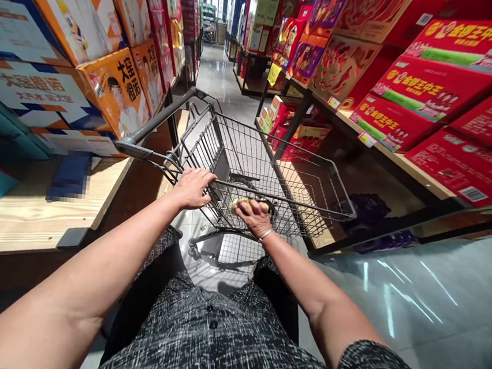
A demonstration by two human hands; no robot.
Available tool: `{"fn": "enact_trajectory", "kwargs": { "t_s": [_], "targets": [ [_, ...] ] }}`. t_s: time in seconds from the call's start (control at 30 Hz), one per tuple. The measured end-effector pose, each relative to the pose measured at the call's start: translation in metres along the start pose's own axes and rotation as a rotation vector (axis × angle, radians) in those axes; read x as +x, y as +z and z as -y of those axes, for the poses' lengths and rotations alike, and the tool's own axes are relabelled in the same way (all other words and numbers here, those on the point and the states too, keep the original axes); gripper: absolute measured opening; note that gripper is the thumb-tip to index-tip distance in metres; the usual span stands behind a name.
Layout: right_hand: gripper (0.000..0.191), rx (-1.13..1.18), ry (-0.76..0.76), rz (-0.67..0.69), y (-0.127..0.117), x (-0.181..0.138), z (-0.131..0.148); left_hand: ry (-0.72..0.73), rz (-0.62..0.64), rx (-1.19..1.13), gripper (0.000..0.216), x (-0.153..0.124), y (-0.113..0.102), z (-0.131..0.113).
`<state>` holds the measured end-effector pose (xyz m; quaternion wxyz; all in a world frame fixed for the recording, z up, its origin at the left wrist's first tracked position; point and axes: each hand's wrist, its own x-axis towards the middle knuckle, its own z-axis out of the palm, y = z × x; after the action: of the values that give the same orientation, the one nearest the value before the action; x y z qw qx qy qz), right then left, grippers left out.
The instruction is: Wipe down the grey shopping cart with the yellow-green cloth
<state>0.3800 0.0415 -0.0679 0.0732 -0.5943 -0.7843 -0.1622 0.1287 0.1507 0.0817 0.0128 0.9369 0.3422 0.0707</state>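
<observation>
A grey wire shopping cart (pixel 268 178) stands crosswise before me, its handle (pixel 146 134) pointing left. My left hand (pixel 193 188) lies over the near top rim by the handle end, fingers bent across the wire and thumb below. Against the cart's near side, just under that rim, my right hand (pixel 254 215) is closed on a small yellow-and-black item (pixel 266 201). The fingers cover most of it, so its kind cannot be made out. The basket's wire mesh shows no goods inside.
On the left, orange and white drink cartons (pixel 111 87) are stacked by a wooden shelf (pixel 110 194) holding a blurred dark blue item (pixel 70 176). Red boxes (pixel 424 91) fill the right shelf, close to the cart's far end. A tiled aisle (pixel 216 68) runs ahead.
</observation>
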Motion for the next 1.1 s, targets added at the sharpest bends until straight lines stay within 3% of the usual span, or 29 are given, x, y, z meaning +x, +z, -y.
{"fn": "enact_trajectory", "kwargs": {
  "t_s": [0.07, 0.17, 0.3, 0.43, 0.53, 0.6, 0.77, 0.87, 0.97, 1.1],
  "targets": [
    [0.045, 0.025, 0.01, 0.128, 0.023, -0.018, 0.003, 0.002, -0.004, -0.001, 0.045, 0.0, 0.001, 0.001],
    [0.04, 0.037, 0.021, 0.179, 0.036, -0.033, 0.004, 0.013, 0.007, 0.0, 0.044, 0.0, -0.001, 0.005],
    [0.046, 0.063, 0.016, 0.033, -0.001, -0.017, -0.004, -0.03, 0.037, 0.031, 0.044, 0.006, -0.005, 0.005],
    [0.052, 0.04, 0.109, -0.192, -0.051, 0.013, -0.012, -0.003, -0.021, 0.017, 0.059, 0.023, 0.002, -0.026],
    [0.05, 0.007, 0.14, -0.265, -0.062, 0.016, -0.022, 0.105, -0.003, -0.067, 0.069, 0.034, 0.014, -0.055],
    [0.049, -0.018, 0.175, -0.273, -0.059, 0.0, -0.035, 0.135, 0.02, -0.094, 0.069, 0.039, 0.02, -0.063],
    [0.055, -0.09, 0.489, -0.242, -0.054, -0.074, -0.096, 0.169, -0.002, -0.102, 0.057, 0.043, 0.026, -0.044],
    [0.063, -0.096, 0.659, -0.251, -0.057, -0.101, -0.122, 0.134, -0.028, -0.083, 0.05, 0.049, 0.026, -0.03],
    [0.067, -0.055, 0.722, -0.288, -0.055, -0.093, -0.117, 0.087, -0.029, -0.04, 0.05, 0.056, 0.025, -0.021],
    [0.073, 0.031, 0.651, -0.34, -0.045, -0.044, -0.077, 0.045, 0.012, 0.008, 0.054, 0.062, 0.021, -0.009]
  ]
}}
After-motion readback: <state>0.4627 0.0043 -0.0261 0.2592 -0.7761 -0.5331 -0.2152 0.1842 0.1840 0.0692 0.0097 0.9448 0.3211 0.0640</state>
